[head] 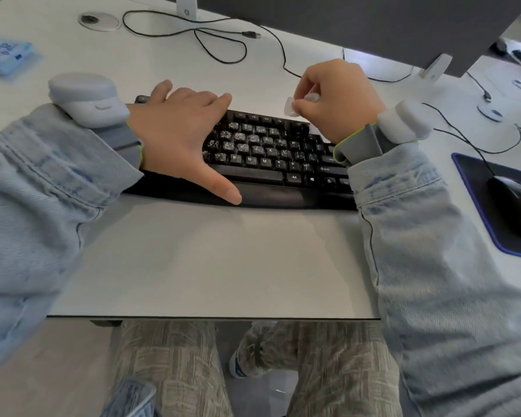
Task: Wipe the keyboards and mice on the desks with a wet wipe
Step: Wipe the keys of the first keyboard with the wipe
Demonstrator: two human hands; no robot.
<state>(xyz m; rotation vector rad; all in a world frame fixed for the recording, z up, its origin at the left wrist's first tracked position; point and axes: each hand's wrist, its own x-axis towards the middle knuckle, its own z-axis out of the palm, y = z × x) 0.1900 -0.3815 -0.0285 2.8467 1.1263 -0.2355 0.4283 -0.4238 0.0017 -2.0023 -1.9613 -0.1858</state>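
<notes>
Pale denim sleeves [42, 188], grey wristbands [124, 136]

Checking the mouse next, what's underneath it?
The black mouse sits on a dark mouse pad with a blue edge, on the white desk. The pad surface directly beneath it is hidden.

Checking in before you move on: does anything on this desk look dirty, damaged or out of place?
Yes. Many key caps on the keyboard are speckled with whitish residue, mostly in the letter rows just beside the left hand. A loose cable also lies unplugged near the monitor stand. The mouse sits normally on its pad.
</notes>
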